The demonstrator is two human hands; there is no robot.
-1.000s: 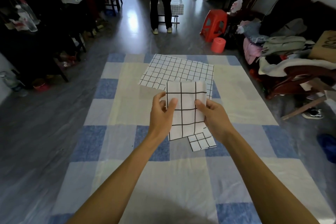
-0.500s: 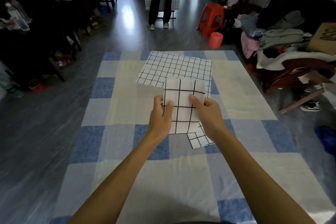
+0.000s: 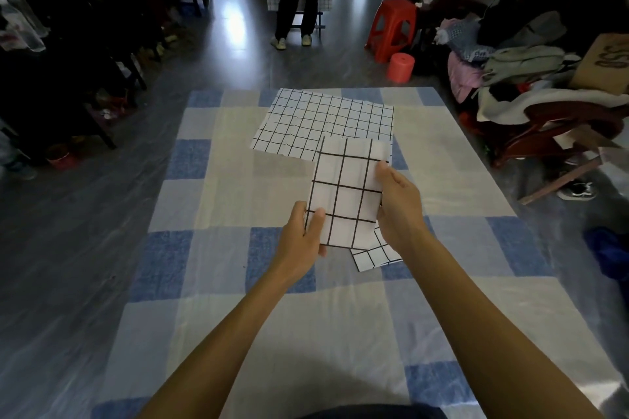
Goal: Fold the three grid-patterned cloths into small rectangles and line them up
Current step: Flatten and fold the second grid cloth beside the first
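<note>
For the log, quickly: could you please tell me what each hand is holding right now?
Left hand: pinches the folded cloth at its near-left corner.
Right hand: grips the folded cloth's right edge.

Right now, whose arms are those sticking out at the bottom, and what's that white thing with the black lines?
There is no machine here. Those arms belong to a person wearing a camera on their head, so you see what they see, looking forward and down. Their left hand and right hand pinch a folded grid cloth by its sides, over a blue and cream checked sheet spread on the floor. Farther away lies a bigger grid cloth, opened out flat on the sheet. A small grid cloth peeks out from under the held one, mostly hidden.
</note>
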